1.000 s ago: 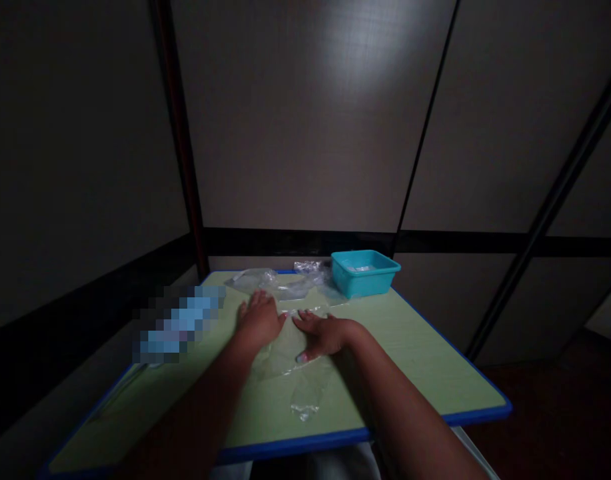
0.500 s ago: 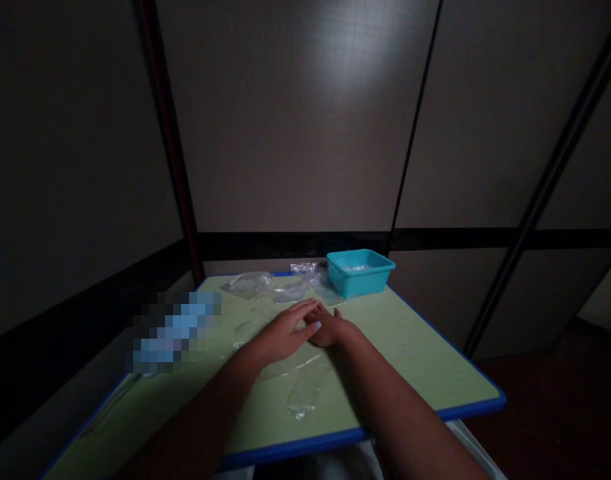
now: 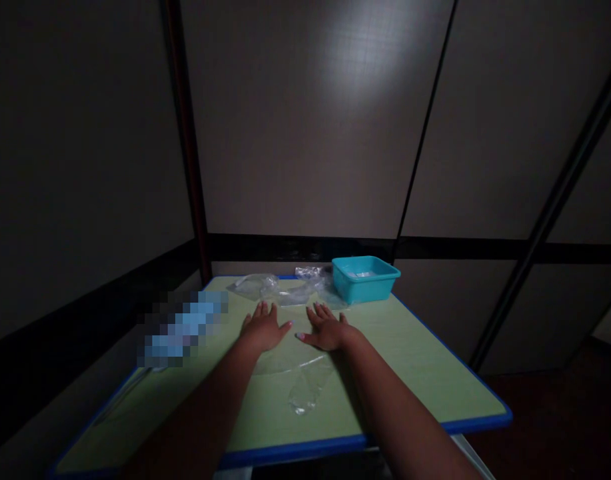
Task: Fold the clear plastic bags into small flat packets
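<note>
As both forearms stretch out over the green tabletop [image 3: 415, 380], I see the person's two hands palm down, side by side, with a gap between the thumbs. The left hand [image 3: 266, 330] is open, its fingers spread and pointing away toward the far edge, gripping nothing. The right hand [image 3: 329, 330] is open as well, fingers fanned forward and thumb angled in toward the other one. Between and below them lies a thin piece of clear plastic [image 3: 305, 393], flat near the middle of the table, with a narrower strip reaching toward the near edge; it is so see-through that I cannot tell how far it runs beneath the palms. Beyond the fingertips, crumpled clear plastic [image 3: 258, 287] spreads along the far edge, and its right end meets a turquoise basket [image 3: 365, 291] standing upright at the far right corner. Something pale and shiny [image 3: 361, 274] shows inside that basket. Over on the left edge sits a light-blue object [image 3: 185, 327], too blurred for me to name. Blue trim borders the tabletop, and dark panelled walls [image 3: 305, 147] rise behind it.
</note>
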Demonstrator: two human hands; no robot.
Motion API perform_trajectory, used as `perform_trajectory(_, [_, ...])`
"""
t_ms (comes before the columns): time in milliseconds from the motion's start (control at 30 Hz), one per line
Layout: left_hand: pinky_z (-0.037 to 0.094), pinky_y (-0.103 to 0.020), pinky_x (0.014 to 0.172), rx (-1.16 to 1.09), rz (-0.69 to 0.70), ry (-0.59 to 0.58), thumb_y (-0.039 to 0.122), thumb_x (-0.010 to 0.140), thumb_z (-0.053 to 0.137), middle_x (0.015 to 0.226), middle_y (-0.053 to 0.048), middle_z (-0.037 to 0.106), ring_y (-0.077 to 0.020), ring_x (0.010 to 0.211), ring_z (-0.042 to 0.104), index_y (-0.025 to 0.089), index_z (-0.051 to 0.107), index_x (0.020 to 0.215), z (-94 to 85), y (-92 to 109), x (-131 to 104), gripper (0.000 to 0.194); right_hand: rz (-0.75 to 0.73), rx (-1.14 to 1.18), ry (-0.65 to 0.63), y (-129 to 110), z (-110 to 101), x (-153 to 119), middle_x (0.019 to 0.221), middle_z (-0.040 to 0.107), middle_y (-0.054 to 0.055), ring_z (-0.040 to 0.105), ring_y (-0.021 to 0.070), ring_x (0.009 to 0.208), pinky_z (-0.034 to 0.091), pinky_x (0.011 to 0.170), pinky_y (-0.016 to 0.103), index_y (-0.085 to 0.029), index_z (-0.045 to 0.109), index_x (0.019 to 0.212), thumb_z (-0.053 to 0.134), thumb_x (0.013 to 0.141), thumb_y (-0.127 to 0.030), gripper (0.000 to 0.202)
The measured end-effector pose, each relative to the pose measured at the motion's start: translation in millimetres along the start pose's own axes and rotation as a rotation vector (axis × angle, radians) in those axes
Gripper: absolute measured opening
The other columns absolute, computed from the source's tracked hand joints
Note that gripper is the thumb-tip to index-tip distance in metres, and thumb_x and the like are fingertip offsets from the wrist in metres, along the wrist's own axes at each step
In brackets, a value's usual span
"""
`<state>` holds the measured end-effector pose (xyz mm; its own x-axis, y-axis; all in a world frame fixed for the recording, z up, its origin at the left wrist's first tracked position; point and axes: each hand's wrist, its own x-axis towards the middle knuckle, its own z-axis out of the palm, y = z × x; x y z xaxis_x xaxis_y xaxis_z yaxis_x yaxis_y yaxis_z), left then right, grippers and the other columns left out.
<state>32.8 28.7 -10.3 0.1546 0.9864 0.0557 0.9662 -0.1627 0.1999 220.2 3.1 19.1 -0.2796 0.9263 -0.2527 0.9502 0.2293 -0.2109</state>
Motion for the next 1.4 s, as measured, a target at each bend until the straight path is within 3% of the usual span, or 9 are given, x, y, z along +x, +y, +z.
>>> perform_trajectory(133, [0.014,-0.053,0.102,0.011,-0.043,0.094,0.064,0.080,0.024,0.143,-0.022,0.017,-0.0316,0.134,0.008,0.007,0.029,0.135,-2.1,1.2,-0.8,0.080,0.001,0.045,0.081,0.2,-4.1,-1.3,0.147,-0.008,0.006,-0.008,0.0251,0.134,-0.004,0.099,0.061,-0.025,-0.003,0.141,0.029,0.078,-0.067,0.082])
perform_trajectory(300, [0.014,-0.044,0.106,-0.033,0.236,0.168,0.056,0.085,0.022,0.144,-0.011,0.024,-0.0221,0.134,0.012,0.016,0.032,0.134,-7.1,12.3,-7.8,0.064,0.039,0.108,0.340,2.3,-9.4,0.4,0.147,-0.004,0.005,-0.005,0.0219,0.134,-0.006,0.102,0.056,-0.017,0.000,0.142,0.021,0.090,-0.042,0.062])
perform_trajectory(467, [0.008,-0.056,0.103,-0.033,0.226,-0.069,0.068,0.076,0.029,0.146,-0.011,0.011,-0.0271,0.135,0.005,0.021,0.022,0.139,-6.8,10.8,-13.1,0.079,-0.188,0.142,0.175,-3.1,-2.6,-0.2,0.147,0.011,0.005,0.008,0.0179,0.135,-0.001,0.105,0.050,-0.021,0.012,0.141,0.024,0.090,-0.037,0.055])
perform_trajectory(600, [0.006,-0.058,0.102,-0.043,0.211,-0.120,0.073,0.068,0.036,0.147,-0.012,0.004,-0.0288,0.135,0.002,0.020,0.014,0.140,-9.2,7.5,-14.6,0.093,-0.288,0.140,0.043,-7.6,-1.7,-4.0,0.146,0.016,0.003,0.009,0.0188,0.134,0.000,0.104,0.053,-0.027,0.015,0.140,0.021,0.089,-0.048,0.055])
perform_trajectory(733, [0.005,-0.059,0.101,-0.043,0.212,-0.126,0.077,0.065,0.035,0.147,-0.010,0.004,-0.0301,0.134,0.001,0.023,0.011,0.140,-9.5,6.8,-13.6,0.096,-0.168,0.056,0.044,-2.2,-3.7,-3.5,0.147,0.007,0.001,0.003,0.0198,0.135,0.003,0.102,0.057,-0.030,0.013,0.140,0.019,0.088,-0.052,0.056])
perform_trajectory(867, [0.005,-0.060,0.101,-0.033,0.208,-0.134,0.081,0.061,0.034,0.147,-0.008,0.003,-0.0320,0.134,0.000,0.023,0.012,0.140,-7.2,5.5,-12.3,0.100,-0.019,0.049,0.125,6.3,-2.0,2.4,0.147,0.005,0.006,0.004,0.0225,0.135,0.003,0.101,0.059,-0.023,0.012,0.141,0.022,0.088,-0.052,0.061])
perform_trajectory(967, [0.007,-0.060,0.101,-0.025,0.212,-0.125,0.080,0.064,0.031,0.147,-0.008,0.004,-0.0311,0.134,-0.002,0.024,0.012,0.140,-5.6,4.6,-11.4,0.097,-0.075,0.156,0.180,6.4,-1.4,5.5,0.147,0.009,0.008,0.005,0.0226,0.135,0.001,0.103,0.055,-0.018,0.017,0.140,0.025,0.089,-0.047,0.059])
perform_trajectory(1100, [0.005,-0.060,0.101,-0.011,0.156,-0.063,0.066,0.081,0.013,0.147,-0.008,0.012,-0.0253,0.135,0.000,0.025,0.020,0.139,-3.4,2.4,-7.7,0.072,-0.241,0.216,0.134,0.0,-1.0,5.4,0.147,0.013,0.003,0.009,0.0182,0.134,0.007,0.108,0.043,-0.021,0.019,0.140,0.020,0.090,-0.044,0.055])
perform_trajectory(1400, [0.004,-0.062,0.100,-0.026,0.060,0.007,0.060,0.085,0.015,0.147,-0.010,0.012,-0.0264,0.135,0.001,0.021,0.020,0.139,4.1,-4.2,-2.6,0.067,-0.237,0.064,0.040,-1.5,1.8,3.0,0.147,0.001,0.007,0.000,0.0229,0.135,0.001,0.102,0.057,-0.025,0.009,0.141,0.033,0.080,-0.063,0.076])
